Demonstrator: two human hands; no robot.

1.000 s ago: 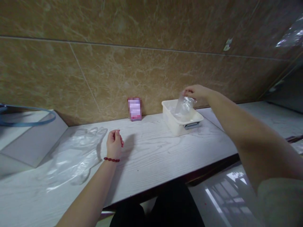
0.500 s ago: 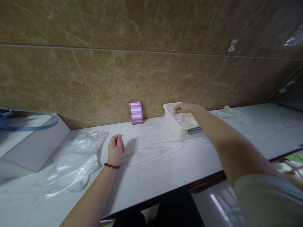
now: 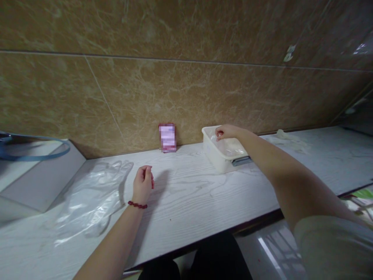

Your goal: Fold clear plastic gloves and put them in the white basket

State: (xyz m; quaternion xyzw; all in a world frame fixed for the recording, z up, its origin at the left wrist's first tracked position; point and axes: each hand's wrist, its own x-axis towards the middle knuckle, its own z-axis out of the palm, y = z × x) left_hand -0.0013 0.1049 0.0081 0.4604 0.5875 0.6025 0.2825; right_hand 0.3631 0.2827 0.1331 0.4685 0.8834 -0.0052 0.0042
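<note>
"Holding anything, that right hand (image 3: 225,132)?"

"I'm not managing to tell. Its fingers (image 3: 218,132) are hanging bent over the clear plastic (image 3: 229,147) in the white bin (image 3: 214,159), and the view isn't showing whether they are gripping it."

"Where is the bin standing?"

"It's standing on the tabletop (image 3: 186,202), close to the back edge, and a grey latch (image 3: 241,160) is showing at its near end, by the right forearm (image 3: 271,161)."

"And the left hand (image 3: 142,182)?"

"That one is forming a loose fist, with nothing showing in it. A dark red bracelet (image 3: 137,204) is circling the wrist. Glove-shaped clear sheeting (image 3: 90,198) is lying flat just beside it, and a white box (image 3: 58,179) is sitting farther left, a blue band (image 3: 37,157) showing over its top."

"What else is sitting along the back edge?"

"A small blurred-out card (image 3: 168,138) is leaning on the wall (image 3: 140,93), left of the bin. Something pale and crumpled (image 3: 291,140) is lying beyond the right forearm."
</note>
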